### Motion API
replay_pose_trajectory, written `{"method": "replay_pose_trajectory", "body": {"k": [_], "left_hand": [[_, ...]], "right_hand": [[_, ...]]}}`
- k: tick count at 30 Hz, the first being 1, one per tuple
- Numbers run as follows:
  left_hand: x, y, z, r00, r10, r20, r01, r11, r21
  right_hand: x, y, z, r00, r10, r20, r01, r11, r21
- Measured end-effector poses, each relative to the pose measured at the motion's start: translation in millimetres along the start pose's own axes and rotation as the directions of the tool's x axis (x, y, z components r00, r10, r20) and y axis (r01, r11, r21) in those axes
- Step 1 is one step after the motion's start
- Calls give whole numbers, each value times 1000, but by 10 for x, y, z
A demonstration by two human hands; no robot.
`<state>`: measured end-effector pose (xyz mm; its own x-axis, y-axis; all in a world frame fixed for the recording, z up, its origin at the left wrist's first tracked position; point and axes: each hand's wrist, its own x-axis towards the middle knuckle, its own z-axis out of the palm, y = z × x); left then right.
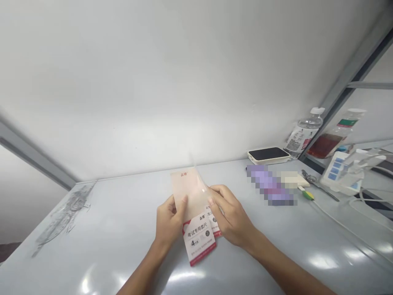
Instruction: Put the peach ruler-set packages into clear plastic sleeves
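Above the grey table (116, 229) I hold a flat clear packet (192, 194) with a pale card inside and a red-and-white printed label at its lower end. My left hand (168, 221) grips the packet's left edge, thumb on the front. My right hand (230, 217) pinches its right edge, where a clear flap lifts away from the card. A second printed card shows just behind the first.
A phone (268, 155) lies at the table's back right. Two plastic bottles (302, 135) stand behind it. A blurred purple patch (272, 188), scissors (310, 178), a white power strip (337, 174) and cables (362, 196) fill the right side. A crumpled clear wrapper (69, 209) lies far left.
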<state>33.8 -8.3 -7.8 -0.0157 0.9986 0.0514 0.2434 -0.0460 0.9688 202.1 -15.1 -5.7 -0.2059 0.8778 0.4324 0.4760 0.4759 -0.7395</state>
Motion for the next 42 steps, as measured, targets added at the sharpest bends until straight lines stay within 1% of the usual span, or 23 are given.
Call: {"method": "replay_pose_trajectory", "body": {"k": [1,2,3,4,6,7,8,9,11,13,15,17,21,25,27,29,32,34,36,38,40,42], "left_hand": [[28,-18,-24,1000,25,-10,-25,1000,5],[54,-33,-45,999,45,-26,-45,999,8],[75,-44,-63,997,62,-47,-61,998,8],[92,-52,-77,995,75,-69,-75,997,4],[112,-53,-95,988,95,-118,-97,995,-10],[116,-50,-101,984,106,-142,-109,994,-10],[117,-46,-105,979,119,-167,-121,993,-3],[117,-42,-109,971,132,-198,-132,991,15],[116,-40,-119,947,161,-279,-144,986,83],[118,-44,-135,910,200,-363,-140,973,184],[122,-46,-155,871,246,-425,-129,950,285],[124,-40,-171,853,276,-444,-122,931,344],[112,-15,-173,856,260,-446,-98,930,354],[88,-5,-145,871,235,-432,-90,939,331],[75,-9,-130,884,212,-417,-88,951,297],[61,-13,-114,906,176,-385,-87,967,238],[36,-8,-89,953,88,-289,-60,993,106],[19,9,-77,975,24,-220,-24,1000,4],[8,31,-73,985,-25,-173,10,996,-85],[3,51,-73,989,-49,-141,28,988,-149],[3,60,-73,993,-48,-108,26,981,-195],[6,55,-69,997,-36,-66,21,975,-220]], "right_hand": [[11,-3,-21,999,31,17,-33,990,136],[25,-3,-42,997,71,38,-79,957,280],[41,1,-61,991,116,70,-135,895,425],[57,7,-78,980,157,124,-200,806,557],[85,24,-100,945,192,266,-328,582,744],[95,33,-104,923,190,334,-384,474,792],[102,40,-104,902,186,391,-432,385,815],[104,45,-101,882,188,433,-471,314,824],[101,49,-89,845,215,490,-531,218,819],[91,49,-80,812,240,533,-575,169,800],[81,47,-75,794,244,557,-598,153,786],[75,46,-73,789,238,567,-607,153,780],[73,52,-49,792,236,563,-603,160,781],[65,60,12,778,242,579,-620,150,770],[57,56,50,773,265,577,-624,154,766],[50,47,85,782,299,546,-605,159,780],[47,38,122,812,327,483,-554,169,815],[46,39,134,820,339,460,-539,190,821],[40,40,139,821,356,445,-534,206,820],[29,35,139,827,350,439,-526,208,825],[18,25,133,831,325,450,-528,210,823],[13,18,122,824,318,469,-546,224,807]]}}
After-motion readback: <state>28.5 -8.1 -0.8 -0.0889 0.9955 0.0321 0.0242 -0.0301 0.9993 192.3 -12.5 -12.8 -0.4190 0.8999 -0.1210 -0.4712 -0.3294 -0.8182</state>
